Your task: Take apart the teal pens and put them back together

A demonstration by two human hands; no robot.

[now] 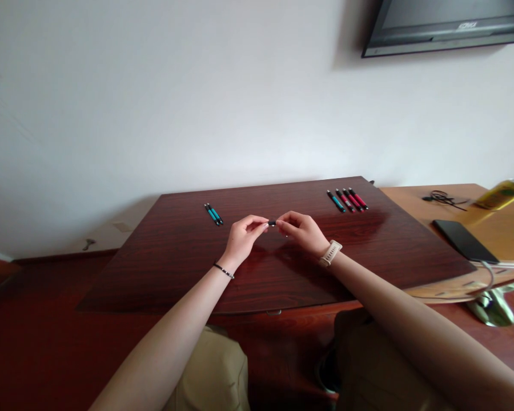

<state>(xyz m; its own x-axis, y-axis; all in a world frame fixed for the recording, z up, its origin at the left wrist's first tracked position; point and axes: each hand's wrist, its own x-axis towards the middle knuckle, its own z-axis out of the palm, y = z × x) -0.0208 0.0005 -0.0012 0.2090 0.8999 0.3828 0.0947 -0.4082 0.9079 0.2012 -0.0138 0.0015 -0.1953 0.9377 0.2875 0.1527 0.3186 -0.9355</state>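
Above the middle of the dark red-brown table (188, 274), my left hand (244, 235) and my right hand (303, 231) meet with fingertips pinched. Between them shows a small black piece (272, 223), gripped at its two ends. It looks like a pen part, but my fingers cover most of it. Left of my hands lie two teal-and-black pens (214, 213), side by side. Farther right rests a row with a teal pen (336, 201) and several red-pink pens (354, 200), all with black ends.
Adjoining on the right, a lighter wooden table (411, 200) carries a black phone (465, 241) with a white cable, a coiled black cord (443, 198) and a tilted yellow can (503, 194). A wall-mounted screen (454, 25) hangs at upper right. The white wall stands behind the table.
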